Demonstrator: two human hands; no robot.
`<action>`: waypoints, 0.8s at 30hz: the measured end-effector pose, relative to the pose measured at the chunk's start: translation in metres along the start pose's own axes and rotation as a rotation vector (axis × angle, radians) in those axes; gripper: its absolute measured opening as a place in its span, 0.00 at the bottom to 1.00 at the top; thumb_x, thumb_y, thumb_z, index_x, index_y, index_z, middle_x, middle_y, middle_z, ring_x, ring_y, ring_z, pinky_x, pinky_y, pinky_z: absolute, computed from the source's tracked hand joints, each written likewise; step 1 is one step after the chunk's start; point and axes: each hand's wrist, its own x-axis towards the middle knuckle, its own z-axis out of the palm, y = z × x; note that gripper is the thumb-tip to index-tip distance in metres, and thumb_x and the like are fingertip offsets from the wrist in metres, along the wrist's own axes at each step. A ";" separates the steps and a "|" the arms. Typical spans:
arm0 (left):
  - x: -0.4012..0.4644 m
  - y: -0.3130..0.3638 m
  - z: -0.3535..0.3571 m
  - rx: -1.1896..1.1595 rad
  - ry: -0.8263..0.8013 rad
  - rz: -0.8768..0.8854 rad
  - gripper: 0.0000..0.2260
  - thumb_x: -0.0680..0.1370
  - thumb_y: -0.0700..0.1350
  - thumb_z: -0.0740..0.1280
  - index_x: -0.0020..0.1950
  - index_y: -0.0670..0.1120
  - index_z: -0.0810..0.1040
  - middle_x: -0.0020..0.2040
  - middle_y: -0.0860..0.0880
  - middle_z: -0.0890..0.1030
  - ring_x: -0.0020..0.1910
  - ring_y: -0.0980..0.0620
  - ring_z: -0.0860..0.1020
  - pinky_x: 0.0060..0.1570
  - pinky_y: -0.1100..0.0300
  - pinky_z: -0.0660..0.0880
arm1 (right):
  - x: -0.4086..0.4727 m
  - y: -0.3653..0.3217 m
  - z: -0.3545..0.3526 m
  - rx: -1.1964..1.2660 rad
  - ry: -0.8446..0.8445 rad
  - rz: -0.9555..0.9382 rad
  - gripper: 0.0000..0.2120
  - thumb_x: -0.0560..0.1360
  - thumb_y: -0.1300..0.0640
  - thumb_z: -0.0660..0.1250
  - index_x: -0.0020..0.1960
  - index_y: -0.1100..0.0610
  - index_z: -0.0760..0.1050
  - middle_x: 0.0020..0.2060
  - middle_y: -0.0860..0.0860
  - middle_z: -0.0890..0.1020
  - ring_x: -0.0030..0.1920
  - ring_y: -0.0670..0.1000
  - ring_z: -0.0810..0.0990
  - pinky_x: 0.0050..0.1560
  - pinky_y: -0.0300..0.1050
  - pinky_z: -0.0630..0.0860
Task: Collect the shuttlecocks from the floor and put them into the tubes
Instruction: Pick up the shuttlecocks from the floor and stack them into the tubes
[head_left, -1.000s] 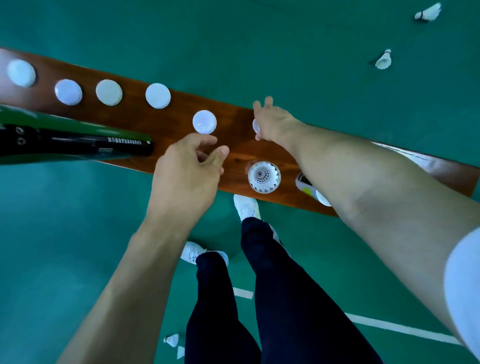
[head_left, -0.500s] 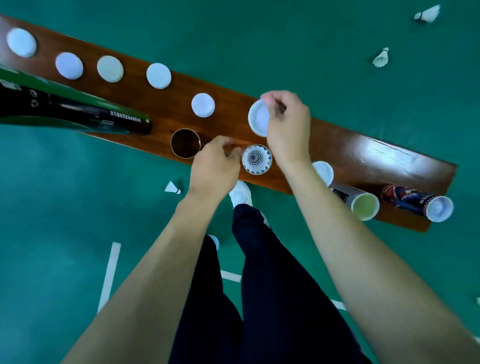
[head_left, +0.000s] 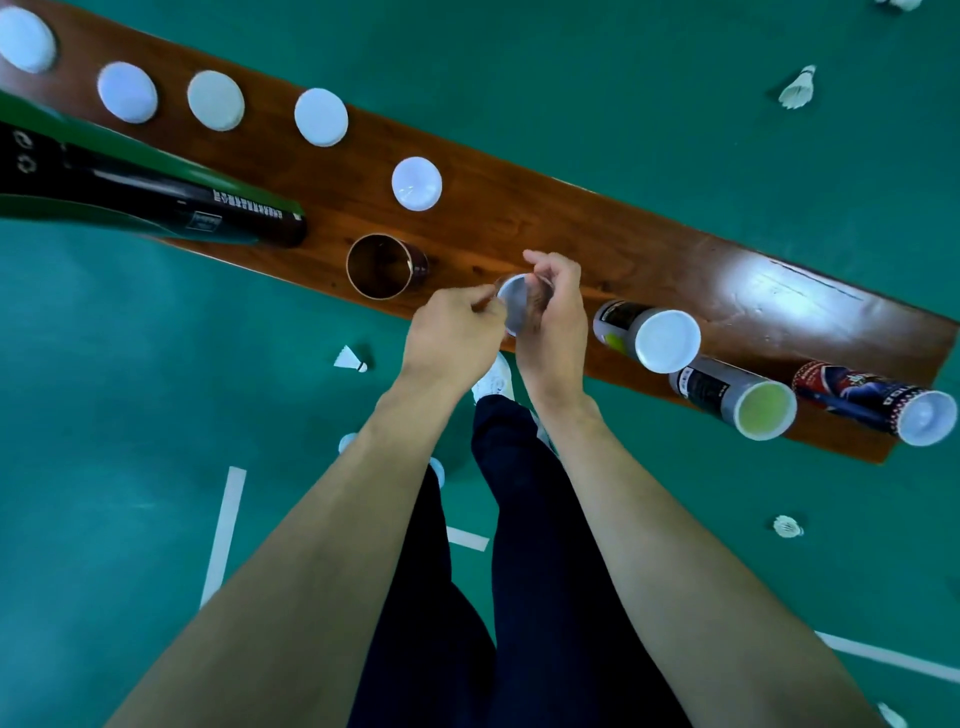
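Note:
On the wooden bench stands a tube whose top now carries a white lid. My left hand grips the tube's rim from the left. My right hand pinches the lid from the right, fingers curled over it. The tube body is hidden under both hands. An open brown tube stands just to the left. Three capped tubes stand to the right: a white-lidded one, a green-lidded one and a red one. Shuttlecocks lie on the green floor at left, far right and lower right.
Several loose white lids lie in a row along the bench's far side. A long black and green tube lies across the bench at left. My legs and white shoes are below the bench edge. White court lines cross the floor.
My right hand carried the white lid from the bench onto the tube that showed shuttlecock feathers, covering them. My left hand moved in to grip that tube. The camera shifted left.

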 end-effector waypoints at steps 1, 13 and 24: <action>0.002 0.000 0.002 -0.016 0.008 0.017 0.14 0.84 0.52 0.62 0.66 0.53 0.81 0.45 0.55 0.85 0.45 0.55 0.81 0.40 0.68 0.71 | 0.001 0.002 0.001 0.006 -0.018 -0.004 0.17 0.81 0.56 0.67 0.68 0.54 0.70 0.61 0.48 0.79 0.61 0.50 0.79 0.59 0.41 0.80; 0.026 -0.004 0.014 0.156 0.077 0.050 0.12 0.83 0.50 0.65 0.65 0.56 0.81 0.54 0.51 0.84 0.50 0.49 0.80 0.50 0.55 0.77 | 0.009 0.009 0.003 -0.128 0.025 -0.179 0.16 0.83 0.57 0.61 0.69 0.60 0.76 0.63 0.55 0.80 0.63 0.53 0.79 0.61 0.48 0.80; 0.001 -0.066 0.004 -0.209 0.010 -0.079 0.07 0.83 0.52 0.65 0.49 0.58 0.81 0.34 0.56 0.83 0.26 0.61 0.73 0.28 0.66 0.68 | -0.002 -0.030 -0.015 -0.258 0.048 -0.269 0.20 0.86 0.53 0.54 0.74 0.58 0.70 0.70 0.54 0.76 0.70 0.54 0.71 0.70 0.53 0.69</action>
